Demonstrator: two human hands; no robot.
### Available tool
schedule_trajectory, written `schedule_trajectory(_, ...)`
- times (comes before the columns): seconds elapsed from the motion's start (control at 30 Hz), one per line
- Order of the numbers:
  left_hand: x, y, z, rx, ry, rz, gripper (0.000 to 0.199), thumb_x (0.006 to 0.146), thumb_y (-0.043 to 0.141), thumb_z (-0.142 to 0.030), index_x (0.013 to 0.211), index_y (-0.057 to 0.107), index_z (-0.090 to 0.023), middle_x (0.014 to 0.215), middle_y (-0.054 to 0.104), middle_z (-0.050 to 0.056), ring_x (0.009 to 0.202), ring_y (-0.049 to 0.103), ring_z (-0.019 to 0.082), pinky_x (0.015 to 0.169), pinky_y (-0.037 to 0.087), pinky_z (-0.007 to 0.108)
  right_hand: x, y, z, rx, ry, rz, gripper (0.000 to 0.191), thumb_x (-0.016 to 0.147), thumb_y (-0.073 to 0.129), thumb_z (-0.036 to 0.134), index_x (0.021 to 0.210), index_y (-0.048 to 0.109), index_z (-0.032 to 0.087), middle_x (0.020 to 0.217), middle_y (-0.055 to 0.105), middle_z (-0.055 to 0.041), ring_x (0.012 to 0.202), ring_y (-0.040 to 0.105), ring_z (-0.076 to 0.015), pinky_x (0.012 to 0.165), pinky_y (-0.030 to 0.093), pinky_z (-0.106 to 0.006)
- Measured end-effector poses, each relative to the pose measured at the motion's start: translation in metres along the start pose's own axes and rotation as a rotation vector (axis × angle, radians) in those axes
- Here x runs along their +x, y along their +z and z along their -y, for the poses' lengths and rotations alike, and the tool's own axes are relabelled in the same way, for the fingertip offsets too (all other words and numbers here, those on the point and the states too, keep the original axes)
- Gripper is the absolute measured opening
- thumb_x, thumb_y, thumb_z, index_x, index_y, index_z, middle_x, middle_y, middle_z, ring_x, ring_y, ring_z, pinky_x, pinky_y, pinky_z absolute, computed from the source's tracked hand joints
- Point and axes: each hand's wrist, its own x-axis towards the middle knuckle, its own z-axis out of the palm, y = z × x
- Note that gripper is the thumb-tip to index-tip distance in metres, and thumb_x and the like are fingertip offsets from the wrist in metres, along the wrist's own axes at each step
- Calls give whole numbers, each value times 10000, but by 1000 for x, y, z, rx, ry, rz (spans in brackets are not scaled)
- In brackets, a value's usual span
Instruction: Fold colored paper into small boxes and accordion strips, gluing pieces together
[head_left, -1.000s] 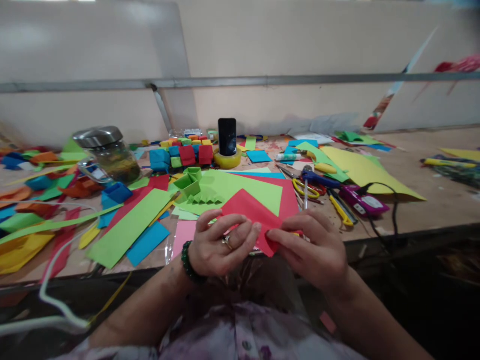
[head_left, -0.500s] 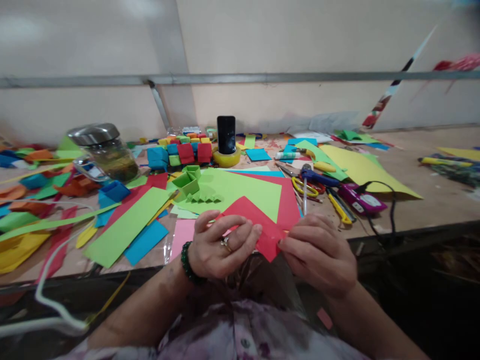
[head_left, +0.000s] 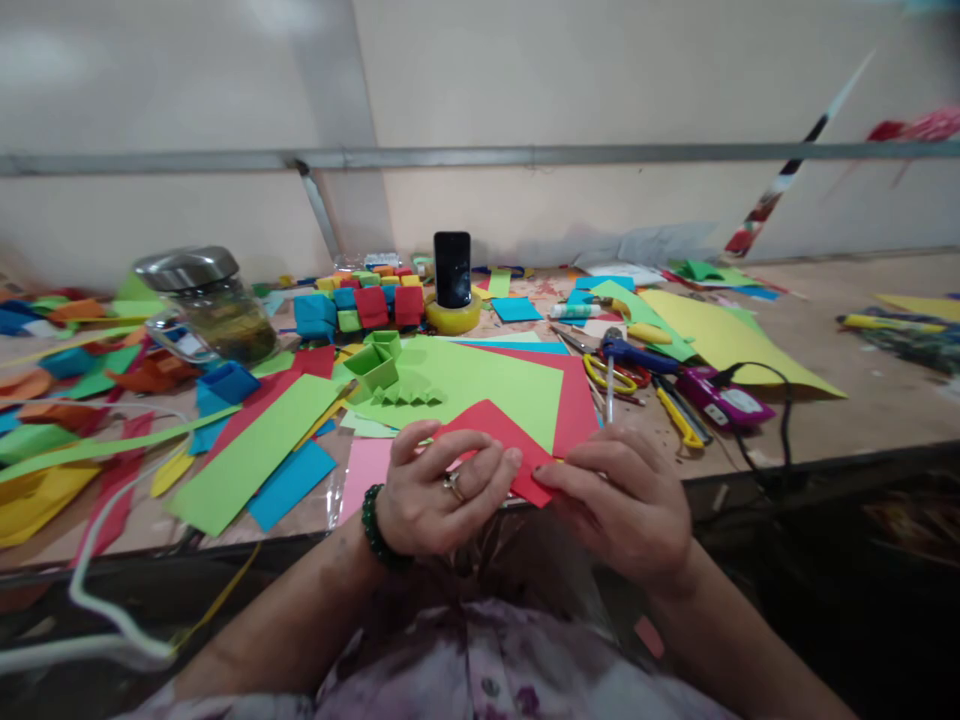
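Note:
Between my hands is a red paper [head_left: 499, 428], held above the table's front edge and folded at its right side. My left hand [head_left: 442, 490], with a ring and a green bead bracelet, is closed on its left part. At the right, the fingertips of my right hand [head_left: 626, 500] pinch the folded edge. Behind the red paper lie a large light green sheet [head_left: 487, 380] and a small green pleated strip [head_left: 407, 396]. A green folded box [head_left: 373, 365] stands at that sheet's left.
A phone [head_left: 452, 268] stands in a yellow tape roll [head_left: 454, 315]. At the left are a glass jar [head_left: 221, 310] and coloured paper pieces. Scissors [head_left: 600, 373], a glue gun [head_left: 637, 352] and a purple power block [head_left: 724, 398] lie to the right. A white cable [head_left: 90, 590] hangs at the lower left.
My right hand has moved left, toward my left hand, and the right part of the red paper is now folded over. My left hand has barely moved.

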Motion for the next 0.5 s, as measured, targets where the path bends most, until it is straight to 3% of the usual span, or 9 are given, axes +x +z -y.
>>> schedule_trajectory(0.13,-1,1,0,-13,6,-7,166,849,591,-156,980,674,-216,902,747,-30,911,641,128,1091,208,339,-1,1,-1,2,8,37,90,786,655,117,840,637,187,721,610,-46,677,519,-169,645,446,-317)
schedule_trajectory(0.33,0,-2,1,2,-2,-15,195,850,567,-99,1002,677,-156,890,753,-16,900,643,128,1096,210,338,-7,4,-5,18,-2,-50,112,783,660,125,753,570,185,696,536,-20,654,489,-149,630,427,-312)
schedule_trajectory(0.5,0,-6,2,16,-21,23,214,856,557,-94,1000,678,-195,918,752,-26,912,652,126,1095,209,332,-8,3,-6,-4,-31,-4,198,788,661,111,972,627,174,790,601,-38,724,510,-159,662,428,-322)
